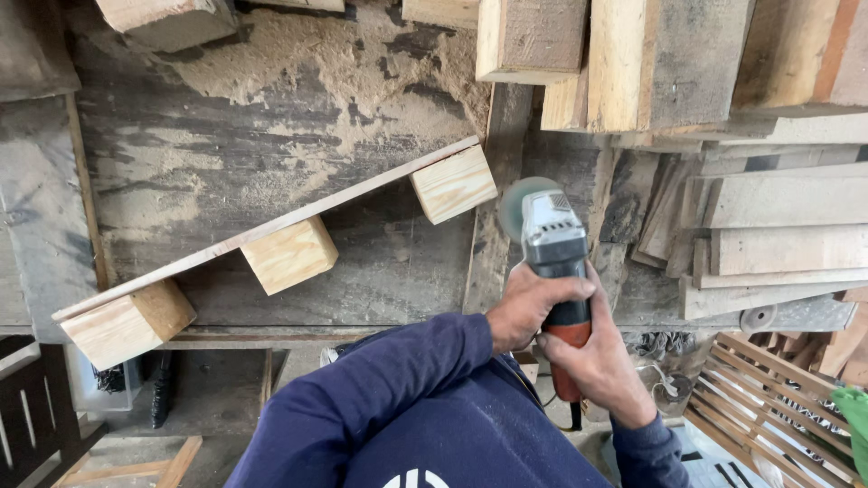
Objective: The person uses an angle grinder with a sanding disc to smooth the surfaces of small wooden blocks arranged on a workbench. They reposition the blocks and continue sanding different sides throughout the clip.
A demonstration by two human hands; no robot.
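Note:
Both my hands hold an angle grinder with a grey metal head and an orange-and-black body. My left hand wraps the body just behind the head, and my right hand grips the rear of the handle. The blurred sanding disc sits at the grinder's far end, just right of a pale wooden piece. That piece is a long thin slat with three square blocks fixed along it, lying diagonally on the dusty workbench. The disc is close to the right-hand block; I cannot tell whether they touch.
Sawdust covers the far part of the bench. Thick timber beams are stacked at the top right, with loose planks below them. A slatted wooden frame lies at the bottom right and a dark wooden frame at the bottom left.

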